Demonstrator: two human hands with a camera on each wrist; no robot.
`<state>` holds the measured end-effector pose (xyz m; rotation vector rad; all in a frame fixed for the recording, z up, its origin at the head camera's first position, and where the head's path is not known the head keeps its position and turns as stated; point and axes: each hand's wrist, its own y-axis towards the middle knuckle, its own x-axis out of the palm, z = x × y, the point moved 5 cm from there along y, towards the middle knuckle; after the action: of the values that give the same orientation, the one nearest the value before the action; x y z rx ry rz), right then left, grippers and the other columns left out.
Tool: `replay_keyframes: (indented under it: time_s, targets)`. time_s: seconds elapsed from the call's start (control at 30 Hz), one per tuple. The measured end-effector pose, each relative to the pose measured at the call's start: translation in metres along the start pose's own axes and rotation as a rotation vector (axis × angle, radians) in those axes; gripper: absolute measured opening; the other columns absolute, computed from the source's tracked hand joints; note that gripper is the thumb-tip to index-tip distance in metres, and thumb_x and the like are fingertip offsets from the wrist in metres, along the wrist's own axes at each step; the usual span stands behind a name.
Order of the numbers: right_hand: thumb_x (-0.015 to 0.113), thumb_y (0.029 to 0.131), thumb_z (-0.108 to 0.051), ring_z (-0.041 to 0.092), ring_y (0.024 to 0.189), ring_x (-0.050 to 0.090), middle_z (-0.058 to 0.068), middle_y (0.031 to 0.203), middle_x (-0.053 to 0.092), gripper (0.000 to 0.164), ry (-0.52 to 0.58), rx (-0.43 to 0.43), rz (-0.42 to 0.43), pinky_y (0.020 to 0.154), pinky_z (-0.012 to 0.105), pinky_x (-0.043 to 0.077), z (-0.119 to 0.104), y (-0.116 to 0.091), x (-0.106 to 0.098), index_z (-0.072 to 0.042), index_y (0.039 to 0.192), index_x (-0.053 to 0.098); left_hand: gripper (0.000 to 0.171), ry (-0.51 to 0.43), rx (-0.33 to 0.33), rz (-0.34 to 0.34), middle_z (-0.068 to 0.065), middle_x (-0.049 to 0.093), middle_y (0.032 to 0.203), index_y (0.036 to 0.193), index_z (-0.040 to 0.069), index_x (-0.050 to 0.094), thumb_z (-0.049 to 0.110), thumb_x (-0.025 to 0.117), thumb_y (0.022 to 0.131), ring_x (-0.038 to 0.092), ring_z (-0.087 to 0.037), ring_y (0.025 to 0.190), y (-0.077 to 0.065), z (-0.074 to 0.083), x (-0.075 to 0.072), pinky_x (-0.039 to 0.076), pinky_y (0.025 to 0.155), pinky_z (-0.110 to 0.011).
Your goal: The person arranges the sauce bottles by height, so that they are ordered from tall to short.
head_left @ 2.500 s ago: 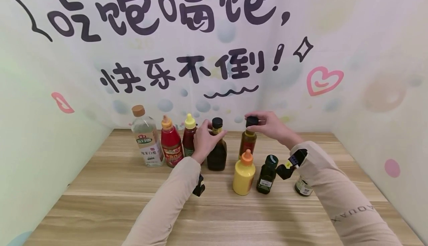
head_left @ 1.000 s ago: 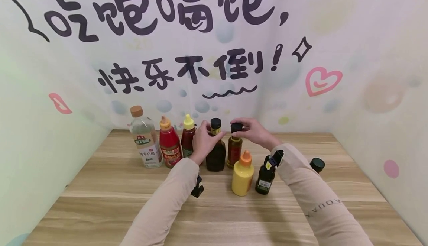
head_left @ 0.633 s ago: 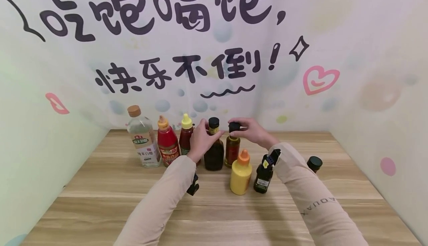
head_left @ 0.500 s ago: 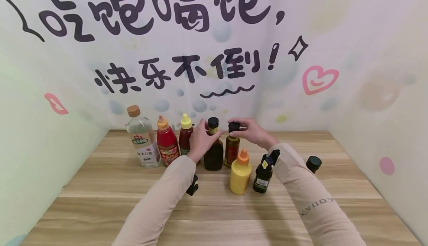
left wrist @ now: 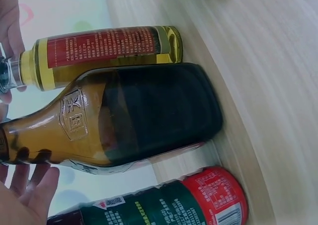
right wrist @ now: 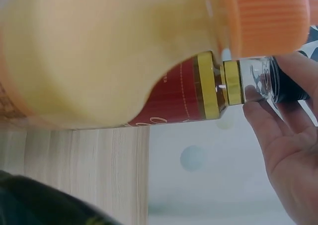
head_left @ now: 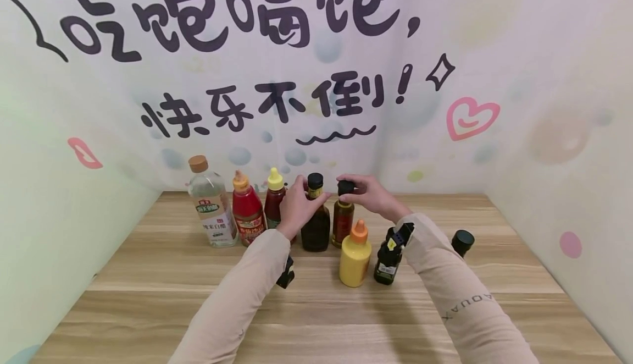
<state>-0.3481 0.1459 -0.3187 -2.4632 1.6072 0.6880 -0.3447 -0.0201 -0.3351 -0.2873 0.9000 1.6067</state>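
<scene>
My left hand (head_left: pixel 298 205) holds the neck of a dark brown glass sauce bottle (head_left: pixel 316 231), which stands upright. In the left wrist view, the fingers reach round behind this sauce bottle's (left wrist: pixel 154 115) neck. Just to its right stands a slim oil bottle (head_left: pixel 343 224) with a red label and a black cap. My right hand (head_left: pixel 374 196) pinches it at the cap and neck from the right. The right wrist view has the thumb and fingers of that hand (right wrist: pixel 290 145) around the clear neck, while a yellow squeeze bottle (right wrist: pixel 99 51) hides much of the oil bottle.
Left of the hands stand a clear vinegar bottle (head_left: pixel 214 215), a red ketchup bottle (head_left: pixel 248 215) and a yellow-capped sauce bottle (head_left: pixel 274 207). In front are the yellow squeeze bottle (head_left: pixel 354 262) and a dark green bottle (head_left: pixel 388 265). A dark-lidded jar (head_left: pixel 462 241) is partly behind the right sleeve.
The right hand has brought the oil bottle leftward, from behind the yellow squeeze bottle to close beside the dark sauce bottle. In the last second both hands have stayed nearly still.
</scene>
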Motion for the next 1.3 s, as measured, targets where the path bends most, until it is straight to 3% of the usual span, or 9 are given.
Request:
replay_keyframes:
  time_s: [0.2, 0.4, 0.57, 0.9, 1.3]
  targets:
    - [0.058, 0.086, -0.01, 0.032, 0.106, 0.051, 0.021, 0.122, 0.047, 0.046, -0.042, -0.012, -0.058, 0.084, 0.037, 0.045, -0.003, -0.001, -0.002, -0.002, 0.128, 0.043, 0.057, 0.016, -0.02, -0.097, -0.007, 0.058, 0.092, 0.107, 0.011, 0.042, 0.051, 0.064, 0.073, 0.057, -0.021, 0.078, -0.002, -0.004, 0.004, 0.047, 0.062, -0.036]
    - [0.058, 0.087, -0.024, 0.034, 0.117, 0.042, 0.022, 0.131, 0.039, 0.061, -0.096, 0.071, -0.089, 0.092, 0.044, 0.037, -0.008, -0.005, -0.009, -0.013, 0.139, 0.029, 0.067, -0.101, -0.016, -0.193, -0.012, 0.051, 0.117, 0.123, 0.01, 0.034, 0.043, 0.067, 0.074, 0.051, -0.026, 0.105, -0.005, -0.006, 0.003, 0.043, 0.086, -0.043]
    - [0.059, 0.085, -0.026, 0.035, 0.121, 0.036, 0.024, 0.135, 0.033, 0.066, -0.129, 0.101, -0.058, 0.094, 0.046, 0.035, -0.015, -0.011, -0.016, -0.016, 0.14, 0.023, 0.077, -0.146, -0.008, -0.256, -0.013, 0.04, 0.131, 0.135, 0.011, 0.025, 0.038, 0.067, 0.076, 0.042, -0.026, 0.117, -0.012, -0.007, -0.003, 0.037, 0.093, -0.044]
    - [0.057, 0.087, -0.021, 0.034, 0.117, 0.041, 0.022, 0.129, 0.042, 0.059, -0.168, 0.063, -0.042, 0.093, 0.046, 0.036, -0.022, -0.028, -0.037, -0.008, 0.137, 0.029, 0.084, -0.097, 0.134, -0.286, -0.01, 0.024, 0.142, 0.14, 0.007, 0.017, 0.036, 0.066, 0.078, 0.036, -0.025, 0.123, -0.028, -0.001, -0.026, 0.032, 0.097, -0.044]
    - [0.057, 0.086, -0.031, 0.032, 0.112, 0.047, 0.019, 0.125, 0.048, 0.061, -0.27, 0.057, -0.003, 0.089, 0.046, 0.04, -0.023, -0.06, -0.076, -0.008, 0.136, 0.031, 0.084, -0.039, 0.259, -0.297, -0.011, 0.029, 0.139, 0.142, 0.013, 0.016, 0.035, 0.067, 0.077, 0.034, -0.025, 0.122, -0.044, 0.004, -0.043, 0.031, 0.098, -0.045]
